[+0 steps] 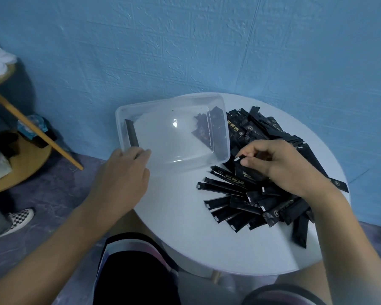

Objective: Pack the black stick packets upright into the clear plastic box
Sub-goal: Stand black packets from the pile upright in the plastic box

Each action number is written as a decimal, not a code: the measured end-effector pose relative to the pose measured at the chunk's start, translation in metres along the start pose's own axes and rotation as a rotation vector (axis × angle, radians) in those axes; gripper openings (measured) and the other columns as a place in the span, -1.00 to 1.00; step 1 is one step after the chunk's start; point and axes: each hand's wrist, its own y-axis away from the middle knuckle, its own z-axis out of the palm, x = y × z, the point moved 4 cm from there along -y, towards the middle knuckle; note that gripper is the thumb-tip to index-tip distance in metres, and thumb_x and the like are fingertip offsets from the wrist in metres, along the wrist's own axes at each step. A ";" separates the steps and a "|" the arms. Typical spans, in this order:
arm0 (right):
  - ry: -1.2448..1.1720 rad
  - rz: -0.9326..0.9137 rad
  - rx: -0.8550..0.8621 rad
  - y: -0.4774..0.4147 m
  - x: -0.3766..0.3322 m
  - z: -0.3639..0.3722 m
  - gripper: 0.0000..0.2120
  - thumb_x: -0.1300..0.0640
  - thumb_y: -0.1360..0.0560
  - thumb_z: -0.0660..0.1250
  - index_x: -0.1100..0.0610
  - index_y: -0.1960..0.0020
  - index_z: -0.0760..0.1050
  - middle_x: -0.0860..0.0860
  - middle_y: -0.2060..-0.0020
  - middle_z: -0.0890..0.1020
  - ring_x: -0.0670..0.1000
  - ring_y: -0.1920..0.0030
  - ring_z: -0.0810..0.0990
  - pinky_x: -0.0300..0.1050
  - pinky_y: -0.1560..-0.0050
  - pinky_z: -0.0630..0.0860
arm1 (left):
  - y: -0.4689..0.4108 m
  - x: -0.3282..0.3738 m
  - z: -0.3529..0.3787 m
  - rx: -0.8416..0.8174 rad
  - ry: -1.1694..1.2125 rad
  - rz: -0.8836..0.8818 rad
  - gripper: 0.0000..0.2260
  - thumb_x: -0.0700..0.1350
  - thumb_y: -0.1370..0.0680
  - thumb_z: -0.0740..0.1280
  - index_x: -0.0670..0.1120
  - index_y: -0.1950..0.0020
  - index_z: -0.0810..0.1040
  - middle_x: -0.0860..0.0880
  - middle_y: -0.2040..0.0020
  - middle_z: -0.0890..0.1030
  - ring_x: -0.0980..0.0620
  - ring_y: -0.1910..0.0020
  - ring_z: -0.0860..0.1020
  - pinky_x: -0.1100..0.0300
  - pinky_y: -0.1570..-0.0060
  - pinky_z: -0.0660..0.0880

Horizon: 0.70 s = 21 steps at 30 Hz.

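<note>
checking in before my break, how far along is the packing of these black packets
Barely begun. One packet stands against the left wall of the box; the left hand grips its corner. The right hand pinches another packet from the pile. Nearly the whole pile on the table remains.

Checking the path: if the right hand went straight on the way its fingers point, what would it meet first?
Probably the clear plastic box, at its near right corner; depth is unclear.
</note>
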 end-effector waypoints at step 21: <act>0.108 0.083 -0.175 -0.004 0.024 0.015 -0.78 0.12 -0.53 0.48 -0.20 -0.06 0.65 -0.20 0.08 0.65 -0.04 0.09 0.60 -0.05 -0.08 0.56 | -0.001 -0.002 0.003 0.004 0.003 -0.018 -0.63 -0.21 -0.57 0.33 -0.17 -0.38 0.57 -0.11 -0.25 0.62 -0.21 0.06 0.53 -0.05 0.22 0.55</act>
